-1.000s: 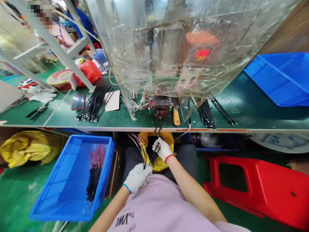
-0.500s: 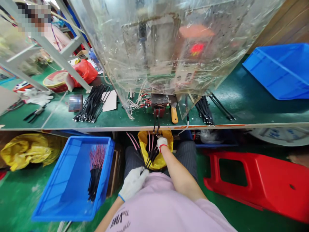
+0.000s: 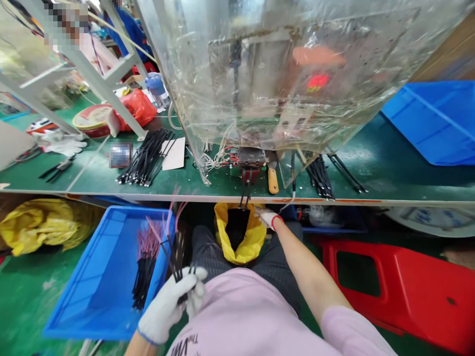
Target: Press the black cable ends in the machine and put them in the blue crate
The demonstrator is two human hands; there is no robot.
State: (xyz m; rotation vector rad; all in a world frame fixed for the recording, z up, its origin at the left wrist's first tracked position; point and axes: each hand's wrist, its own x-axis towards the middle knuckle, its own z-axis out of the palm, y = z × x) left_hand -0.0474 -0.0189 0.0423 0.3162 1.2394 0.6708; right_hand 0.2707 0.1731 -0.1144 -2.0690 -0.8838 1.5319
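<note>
My left hand (image 3: 172, 299), in a white glove, is closed around several black cables (image 3: 177, 257) with thin pink wires at their upper ends. It is beside the right rim of a blue bin (image 3: 107, 277), where a bundle of similar black cables with pink wires (image 3: 145, 272) lies. My right hand (image 3: 266, 217), in a glove with a red cuff, is at the right rim of a yellow bag (image 3: 243, 252) between my knees; its fingers are too small and blurred to read. Two black cables (image 3: 245, 193) hang over the bench edge from a dark block with red parts (image 3: 252, 160).
On the green bench (image 3: 208, 190) lie black cable bundles (image 3: 148, 158), a wooden-handled scraper (image 3: 273, 180) and black-handled pliers (image 3: 59, 168). Plastic sheeting (image 3: 274, 99) hangs over the block. A blue bin (image 3: 438, 123) stands right; a red stool (image 3: 415, 282) is below.
My left hand has moved left and up, carrying the cables out of the yellow bag toward the blue bin. My right hand has shifted right, away from the hanging cables. The view has tilted slightly.
</note>
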